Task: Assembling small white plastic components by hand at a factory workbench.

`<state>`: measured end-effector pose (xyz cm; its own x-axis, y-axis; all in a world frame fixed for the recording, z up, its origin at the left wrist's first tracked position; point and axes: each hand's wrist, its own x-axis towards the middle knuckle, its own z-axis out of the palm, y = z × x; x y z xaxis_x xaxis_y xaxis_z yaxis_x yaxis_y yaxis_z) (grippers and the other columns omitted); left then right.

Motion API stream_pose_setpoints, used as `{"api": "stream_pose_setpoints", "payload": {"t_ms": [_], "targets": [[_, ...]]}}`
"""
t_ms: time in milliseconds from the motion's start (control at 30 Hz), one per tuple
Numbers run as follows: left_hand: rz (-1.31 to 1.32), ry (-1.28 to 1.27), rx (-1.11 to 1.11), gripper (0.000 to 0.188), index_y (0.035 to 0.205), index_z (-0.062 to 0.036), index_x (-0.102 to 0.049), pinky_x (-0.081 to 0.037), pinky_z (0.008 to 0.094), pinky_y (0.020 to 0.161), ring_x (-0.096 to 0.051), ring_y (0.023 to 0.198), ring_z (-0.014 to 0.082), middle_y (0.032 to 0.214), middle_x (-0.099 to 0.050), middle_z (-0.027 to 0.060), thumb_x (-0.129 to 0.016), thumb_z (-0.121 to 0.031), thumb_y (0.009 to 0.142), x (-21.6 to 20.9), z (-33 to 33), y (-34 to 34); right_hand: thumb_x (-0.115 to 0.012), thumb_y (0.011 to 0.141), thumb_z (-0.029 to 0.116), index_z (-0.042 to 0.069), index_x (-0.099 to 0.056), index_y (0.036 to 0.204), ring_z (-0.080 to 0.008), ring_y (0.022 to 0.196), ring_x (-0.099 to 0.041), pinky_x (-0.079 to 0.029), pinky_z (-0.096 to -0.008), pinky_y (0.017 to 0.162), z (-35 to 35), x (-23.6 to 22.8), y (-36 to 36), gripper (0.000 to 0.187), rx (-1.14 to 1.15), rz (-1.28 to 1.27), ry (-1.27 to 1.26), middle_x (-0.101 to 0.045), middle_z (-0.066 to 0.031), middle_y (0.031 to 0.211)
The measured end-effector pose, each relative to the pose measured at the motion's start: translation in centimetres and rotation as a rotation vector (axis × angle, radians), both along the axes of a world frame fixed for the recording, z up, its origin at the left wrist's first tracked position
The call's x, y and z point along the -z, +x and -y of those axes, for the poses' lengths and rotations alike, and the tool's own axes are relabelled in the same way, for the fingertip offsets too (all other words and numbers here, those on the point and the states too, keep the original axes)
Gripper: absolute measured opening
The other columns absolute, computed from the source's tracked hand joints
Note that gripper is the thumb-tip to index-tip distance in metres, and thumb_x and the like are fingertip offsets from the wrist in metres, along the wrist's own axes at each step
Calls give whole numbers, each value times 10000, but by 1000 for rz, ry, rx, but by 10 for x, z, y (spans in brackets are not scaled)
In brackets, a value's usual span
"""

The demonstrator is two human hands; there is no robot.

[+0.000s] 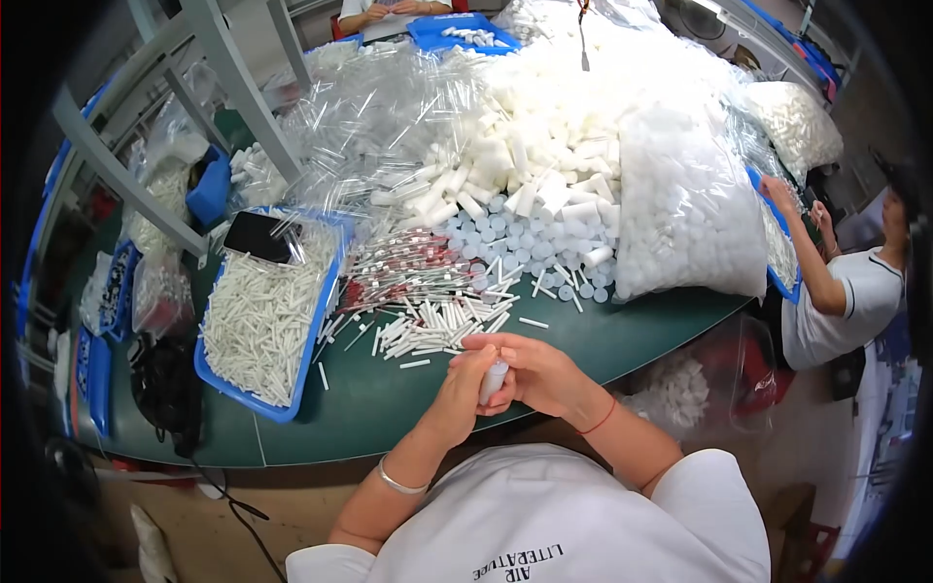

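Note:
Close to the table's near edge, my left hand (pixel 455 400) is closed around a small whitish, translucent cylinder (pixel 493 382) that stands roughly upright. My right hand (pixel 552 375) closes against it from the other side, its fingers reaching over toward the left hand. Part of the cylinder is hidden by my fingers. Just beyond my hands lies a loose pile of thin white sticks (pixel 442 325). Behind it is a heap of thin pieces with red and white parts (pixel 408 267), and to its right are pale translucent round caps (pixel 510 236).
A blue tray (pixel 282 412) of white sticks, with a black phone (pixel 262 236) on it, sits left. White foam-like cylinders (pixel 525 155) and clear tubes (pixel 379 107) pile up beyond. A full clear bag (pixel 690 209) is at right. Another person (pixel 846 291) works further right.

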<state>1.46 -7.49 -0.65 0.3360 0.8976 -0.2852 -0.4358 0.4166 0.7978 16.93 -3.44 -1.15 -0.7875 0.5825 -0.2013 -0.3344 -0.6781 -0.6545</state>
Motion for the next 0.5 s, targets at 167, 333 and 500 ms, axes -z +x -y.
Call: {"api": "stream_pose_setpoints", "payload": {"t_ms": [167,333,500], "targets": [[3,-27,-39,443,749,-52,-513,-286,222,431,-381,472,85,555,-434,4,-386,-399,993,5,10,10,-501,961,251,-12,-435,1360,-304,1126,-573,-523,-420,885,11,3,2,482,39,9,-14,-512,-224,1322],[250,-98,41,432,801,-61,-495,-339,253,487,-428,525,122,604,-463,30,-324,-396,1014,5,14,23,-467,973,155,13,-436,1366,-244,1069,-596,-537,-373,839,30,-9,20,419,143,182,-3,-521,-192,1312],[207,162,15,518,859,-76,-475,-396,330,811,-488,845,196,906,-516,76,-212,-484,1039,13,29,59,-502,982,169,10,-448,1324,-151,1025,-567,-493,-306,866,76,1,61,382,753,494,470,-550,-91,1200]]}}
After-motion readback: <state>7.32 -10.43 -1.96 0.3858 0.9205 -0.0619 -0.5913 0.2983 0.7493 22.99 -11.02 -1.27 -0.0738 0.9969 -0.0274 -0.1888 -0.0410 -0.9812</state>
